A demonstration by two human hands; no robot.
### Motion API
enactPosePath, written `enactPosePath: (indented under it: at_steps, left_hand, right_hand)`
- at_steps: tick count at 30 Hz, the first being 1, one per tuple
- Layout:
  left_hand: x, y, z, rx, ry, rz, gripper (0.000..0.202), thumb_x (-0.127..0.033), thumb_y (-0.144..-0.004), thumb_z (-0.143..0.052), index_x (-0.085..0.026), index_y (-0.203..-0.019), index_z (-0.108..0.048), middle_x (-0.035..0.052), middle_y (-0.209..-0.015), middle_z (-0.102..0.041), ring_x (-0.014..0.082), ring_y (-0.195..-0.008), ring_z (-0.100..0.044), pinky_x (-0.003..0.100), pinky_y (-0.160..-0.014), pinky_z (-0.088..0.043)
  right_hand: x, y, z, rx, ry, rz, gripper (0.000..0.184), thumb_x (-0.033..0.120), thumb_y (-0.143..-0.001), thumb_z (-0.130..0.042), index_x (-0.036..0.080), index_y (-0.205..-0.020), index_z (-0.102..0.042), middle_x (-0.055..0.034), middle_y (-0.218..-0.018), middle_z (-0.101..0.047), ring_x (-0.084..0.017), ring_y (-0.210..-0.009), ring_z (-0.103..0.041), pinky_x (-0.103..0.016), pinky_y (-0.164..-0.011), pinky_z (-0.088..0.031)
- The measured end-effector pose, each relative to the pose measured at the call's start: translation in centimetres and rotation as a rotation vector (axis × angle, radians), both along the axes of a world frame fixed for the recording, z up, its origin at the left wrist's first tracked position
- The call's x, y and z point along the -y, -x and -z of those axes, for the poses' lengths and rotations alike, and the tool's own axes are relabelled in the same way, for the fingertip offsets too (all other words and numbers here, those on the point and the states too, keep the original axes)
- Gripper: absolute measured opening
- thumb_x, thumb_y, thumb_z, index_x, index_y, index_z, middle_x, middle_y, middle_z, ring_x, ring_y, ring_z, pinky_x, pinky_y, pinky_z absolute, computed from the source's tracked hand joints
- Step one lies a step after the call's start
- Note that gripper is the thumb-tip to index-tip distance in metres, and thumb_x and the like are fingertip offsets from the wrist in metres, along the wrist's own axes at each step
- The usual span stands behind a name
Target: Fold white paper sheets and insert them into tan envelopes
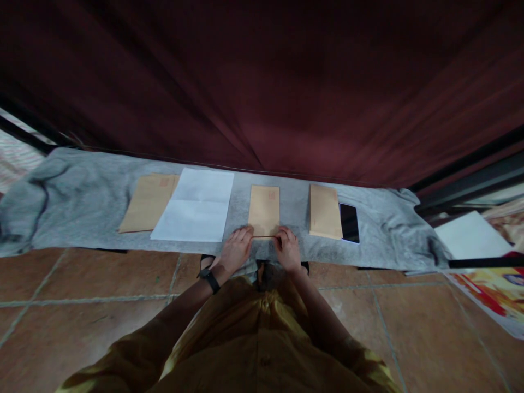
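Observation:
A brown paper envelope with a reddish printed mark lies upright in front of me on the grey cloth. My left hand, below a dark wristwatch, has its fingers closed at the envelope's near left corner. At the near right corner, my right hand holds the edge with curled fingers. To the left is a stack of white paper sheets with a crease across it, partly covering a pile of brown envelopes. Another pile of brown envelopes lies to the right, beside a dark-screened phone.
The grey cloth covers a long narrow surface, rumpled at both ends. A dark red curtain hangs right behind it. Dark bars stand at the right, near a white sheet and a colourful printed package. Tiled floor lies below.

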State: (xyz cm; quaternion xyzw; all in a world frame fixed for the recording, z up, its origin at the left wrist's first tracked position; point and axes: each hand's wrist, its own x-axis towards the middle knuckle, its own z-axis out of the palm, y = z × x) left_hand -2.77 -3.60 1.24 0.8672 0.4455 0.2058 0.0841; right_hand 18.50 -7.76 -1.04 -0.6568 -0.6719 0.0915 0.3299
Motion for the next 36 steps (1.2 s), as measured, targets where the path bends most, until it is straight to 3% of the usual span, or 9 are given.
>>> enactPosePath:
  at_steps: [10,14,21,25,36]
  left_hand:
    - [-0.2,-0.5,0.3,-0.043,-0.044,-0.029,0.034,-0.023,-0.101,-0.041,-0.017,-0.128,-0.06,0.0145,-0.12,-0.069,0.0291,-0.111,-0.064,0.045,-0.099,-0.049]
    - [-0.1,-0.5,0.1,-0.093,-0.041,-0.024,0.037,-0.017,-0.099,-0.041,-0.018,-0.13,-0.06,0.0159,-0.12,-0.068,0.0304,-0.112,-0.064,0.045,-0.098,-0.049]
    - [0.5,-1.3,-1.1,-0.177,-0.047,0.139,0.048,-0.004,-0.093,-0.04,-0.021,-0.134,-0.057,0.0148,-0.139,-0.061,0.031,-0.133,-0.054,0.048,-0.11,-0.042]
    - [0.8,-2.0,-1.3,-0.186,-0.001,0.193,0.051,-0.001,-0.091,-0.039,-0.023,-0.134,-0.057,0.0134,-0.137,-0.062,0.0294,-0.132,-0.056,0.047,-0.106,-0.046]
    - [1.4,-1.7,-1.3,-0.486,-0.14,0.24,0.053,-0.001,-0.092,-0.037,-0.01,-0.141,-0.055,0.017,-0.14,-0.061,0.0266,-0.133,-0.056,0.041,-0.111,-0.046]
  right_hand:
    - [-0.1,0.2,-0.3,0.003,0.031,0.031,0.006,0.023,-0.098,-0.055,0.023,-0.097,-0.061,-0.0113,-0.124,-0.064,-0.026,-0.117,-0.057,-0.042,-0.096,-0.044]
    - [0.0,0.3,-0.5,0.015,0.005,0.036,0.005,0.024,-0.099,-0.056,0.024,-0.096,-0.06,-0.0108,-0.122,-0.064,-0.026,-0.116,-0.057,-0.041,-0.095,-0.044]
    - [0.0,0.5,-0.8,0.027,0.022,0.049,0.005,0.022,-0.099,-0.055,0.023,-0.099,-0.06,-0.0105,-0.121,-0.065,-0.026,-0.114,-0.058,-0.04,-0.092,-0.044]
    - [-0.1,0.5,-1.0,0.019,0.05,0.048,0.007,0.02,-0.098,-0.054,0.023,-0.1,-0.061,-0.0107,-0.121,-0.064,-0.025,-0.114,-0.058,-0.04,-0.093,-0.043]
    - [-0.1,0.6,-1.3,-0.005,0.033,0.056,0.015,0.023,-0.1,-0.051,0.019,-0.108,-0.064,-0.0117,-0.124,-0.066,-0.024,-0.115,-0.059,-0.04,-0.097,-0.046]
